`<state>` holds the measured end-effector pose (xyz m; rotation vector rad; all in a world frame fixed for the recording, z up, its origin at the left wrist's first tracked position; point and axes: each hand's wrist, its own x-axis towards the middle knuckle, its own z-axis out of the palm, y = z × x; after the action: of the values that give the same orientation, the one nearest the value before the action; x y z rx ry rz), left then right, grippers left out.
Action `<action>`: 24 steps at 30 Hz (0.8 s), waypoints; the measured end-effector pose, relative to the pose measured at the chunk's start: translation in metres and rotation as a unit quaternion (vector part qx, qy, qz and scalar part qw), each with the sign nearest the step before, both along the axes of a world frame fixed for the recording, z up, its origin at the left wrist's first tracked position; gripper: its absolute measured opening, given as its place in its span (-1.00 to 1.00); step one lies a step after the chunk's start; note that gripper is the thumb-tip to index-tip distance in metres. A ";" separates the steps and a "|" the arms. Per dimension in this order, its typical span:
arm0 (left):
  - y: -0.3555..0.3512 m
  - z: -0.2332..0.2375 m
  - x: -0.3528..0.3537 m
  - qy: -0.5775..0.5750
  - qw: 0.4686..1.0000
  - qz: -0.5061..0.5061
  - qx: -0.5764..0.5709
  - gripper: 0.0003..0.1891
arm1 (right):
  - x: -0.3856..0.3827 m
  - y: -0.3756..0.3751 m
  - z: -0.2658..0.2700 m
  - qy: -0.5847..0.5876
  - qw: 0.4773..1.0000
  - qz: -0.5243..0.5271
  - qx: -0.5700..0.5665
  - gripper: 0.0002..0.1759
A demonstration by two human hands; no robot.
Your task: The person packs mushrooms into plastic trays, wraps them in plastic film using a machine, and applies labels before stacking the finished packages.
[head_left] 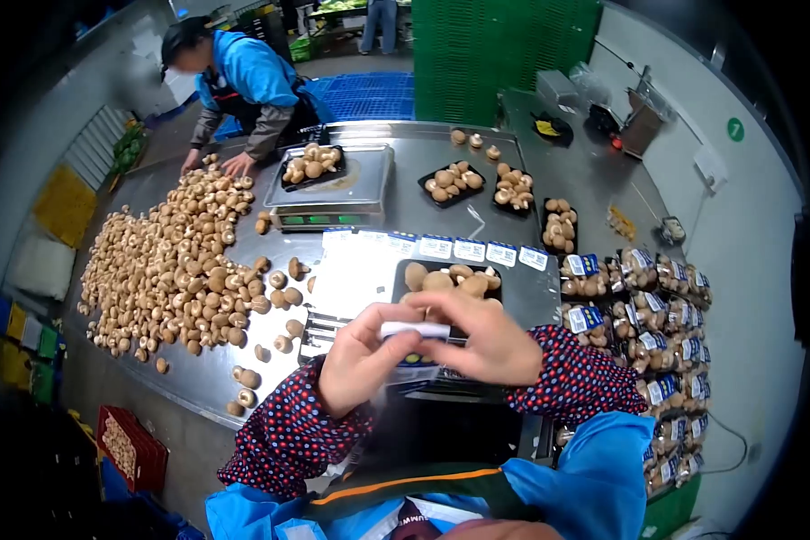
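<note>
Left hand [355, 360] and right hand [498, 349] were up close together at near centre, fingers curled inward. The grip was a pinch from both sides: each had fingers and thumb closed on a small white piece [414, 330], left hand on its left end, right hand on its right. Fingers overlapped, so exact contact points couldn't be told. A printed blue-and-green label [416, 359] showed just below the white piece; couldn't tell if the two were joined.

Just beyond the hands: black tray of mushrooms [454, 278], partly hidden by the fingers. A row of labels [436, 247] ran along the far edge of the white surface [360, 270], left of and beyond that tray.

Further out, a scale [367, 171] carried a filled tray [312, 166]. Three more filled trays [452, 183] sat far right of the scale, with a few loose mushrooms [475, 142] past them.

Left side: big mushroom pile [184, 270] on the metal table [189, 382], strays toward centre. Co-worker [252, 81] at far left had both hands at the pile's far end.

Right side: labelled mushroom packs [661, 351] in rows. Near left, below table level: red crate [148, 450] with mushrooms in it.
</note>
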<state>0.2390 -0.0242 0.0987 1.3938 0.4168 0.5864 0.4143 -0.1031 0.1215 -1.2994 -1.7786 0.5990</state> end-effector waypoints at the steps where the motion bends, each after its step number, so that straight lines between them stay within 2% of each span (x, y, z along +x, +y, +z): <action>1: 0.001 0.000 -0.003 -0.005 1.000 -0.008 -0.021 -0.75 | 0.004 0.001 0.005 0.017 0.999 0.002 -0.036 -0.60; 2: 0.000 0.000 -0.006 -0.010 0.999 -0.018 -0.043 -0.73 | 0.006 0.001 0.009 0.035 0.997 0.002 -0.074 -0.63; 3: 0.002 -0.005 -0.009 -0.004 0.999 -0.022 -0.039 -0.75 | 0.003 0.000 0.005 0.042 0.999 0.008 -0.028 -0.68; 6: -0.004 -0.001 -0.013 0.065 0.995 0.021 0.078 -0.78 | -0.003 -0.006 0.006 -0.096 0.991 -0.015 0.095 -0.70; 7: -0.005 -0.008 -0.011 0.056 0.986 0.056 0.148 -0.84 | -0.005 -0.009 0.009 -0.105 0.988 -0.018 0.110 -0.72; 8: -0.009 -0.002 -0.013 0.083 0.980 0.065 0.166 -0.86 | -0.006 -0.014 0.011 -0.104 0.988 -0.019 0.116 -0.76; 10: -0.013 0.006 -0.018 0.118 0.981 0.023 0.153 -0.85 | -0.004 -0.023 0.014 -0.113 0.988 -0.001 0.105 -0.81; 11: -0.014 -0.004 -0.016 0.068 0.991 -0.014 0.116 -0.82 | -0.001 -0.027 0.016 -0.108 0.986 -0.001 0.126 -0.84; 12: -0.023 -0.022 -0.010 0.074 0.994 -0.057 0.061 -0.79 | 0.011 -0.025 0.011 -0.142 0.973 -0.034 0.179 -0.86; 13: -0.028 -0.046 -0.004 0.116 0.987 -0.094 0.054 -0.77 | 0.031 -0.022 0.016 -0.060 0.989 -0.100 0.094 -0.85; 14: -0.032 -0.062 0.001 0.155 0.979 -0.127 0.049 -0.75 | 0.067 -0.011 0.014 -0.028 0.979 -0.159 0.127 -0.83; 15: -0.033 -0.064 0.002 0.118 0.985 -0.095 -0.085 -0.74 | 0.105 -0.005 0.013 -0.011 0.958 -0.277 0.070 -0.80; 16: -0.031 -0.062 -0.002 0.069 0.976 -0.042 -0.204 -0.74 | 0.156 0.004 -0.008 0.109 0.938 -0.323 0.056 -0.71; 18: -0.017 -0.029 -0.017 0.031 0.969 0.001 -0.245 -0.70 | 0.231 -0.008 -0.045 0.179 0.889 -0.405 -0.113 -0.55; 20: -0.005 -0.003 -0.027 -0.001 0.980 -0.032 -0.196 -0.48 | 0.262 -0.020 -0.098 0.272 0.843 -0.417 -0.205 -0.40; 23: -0.004 0.012 -0.023 -0.083 0.995 0.004 -0.047 -0.01 | 0.296 -0.025 -0.183 0.040 0.832 -0.464 -0.301 -0.12; 24: -0.002 0.011 -0.026 -0.066 0.998 0.004 0.017 0.06 | 0.291 -0.025 -0.192 -0.024 0.818 -0.480 -0.317 -0.02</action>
<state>0.2134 -0.0258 0.1096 1.3767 0.3083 0.6907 0.7050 -0.1284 -0.0710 -2.4234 -0.7130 0.5590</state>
